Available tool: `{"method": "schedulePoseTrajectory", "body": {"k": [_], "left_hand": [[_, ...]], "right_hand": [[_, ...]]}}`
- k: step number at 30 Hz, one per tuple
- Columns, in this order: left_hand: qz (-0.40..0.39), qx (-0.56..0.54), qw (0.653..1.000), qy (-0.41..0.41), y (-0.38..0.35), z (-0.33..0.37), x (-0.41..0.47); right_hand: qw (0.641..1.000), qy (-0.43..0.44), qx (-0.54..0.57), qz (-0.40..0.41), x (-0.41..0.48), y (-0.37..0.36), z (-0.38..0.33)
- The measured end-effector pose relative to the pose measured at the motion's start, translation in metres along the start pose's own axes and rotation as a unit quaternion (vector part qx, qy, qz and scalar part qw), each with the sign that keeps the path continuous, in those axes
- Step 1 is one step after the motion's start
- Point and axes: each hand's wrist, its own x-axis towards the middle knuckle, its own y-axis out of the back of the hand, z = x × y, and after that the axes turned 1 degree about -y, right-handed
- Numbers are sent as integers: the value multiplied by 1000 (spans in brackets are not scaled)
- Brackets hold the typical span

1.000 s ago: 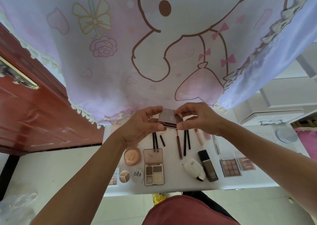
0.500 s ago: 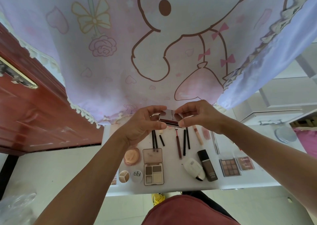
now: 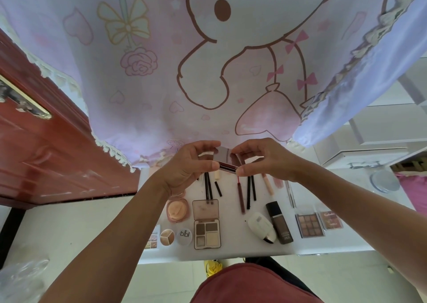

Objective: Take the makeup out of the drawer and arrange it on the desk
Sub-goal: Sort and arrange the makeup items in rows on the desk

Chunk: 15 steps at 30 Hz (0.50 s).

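A small mirrored makeup compact (image 3: 226,158) hangs above the back of the white desk (image 3: 328,245), partly opened, with its lid raised. My left hand (image 3: 188,164) pinches its left end and my right hand (image 3: 261,158) pinches its right end. Below them makeup lies in rows on the desk: an open eyeshadow palette (image 3: 206,224), a peach compact (image 3: 177,210), dark pencils (image 3: 250,190), a brown foundation bottle (image 3: 279,223), a white tube (image 3: 261,227) and two small palettes (image 3: 310,225).
A pink cartoon curtain (image 3: 208,60) hangs behind the desk. A red-brown wooden door (image 3: 46,152) stands at the left. White drawers (image 3: 369,150) and a round lid (image 3: 384,180) are at the right. Two round pots (image 3: 184,237) sit near the desk's front left edge.
Both hands have lifted the compact slightly up and away from the desk, and its lid has opened a little more. The makeup on the desk has not moved.
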Motion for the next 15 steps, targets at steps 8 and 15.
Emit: {"method": "schedulePoseTrajectory", "body": {"k": [8,15], "left_hand": [[11,8,1000,-16,-5,-2,0],[20,74,997,0,-4,-1,3]], "right_hand": [[999,5,40,11,1,5,0],[998,2,-56,32,1,3,1]]}}
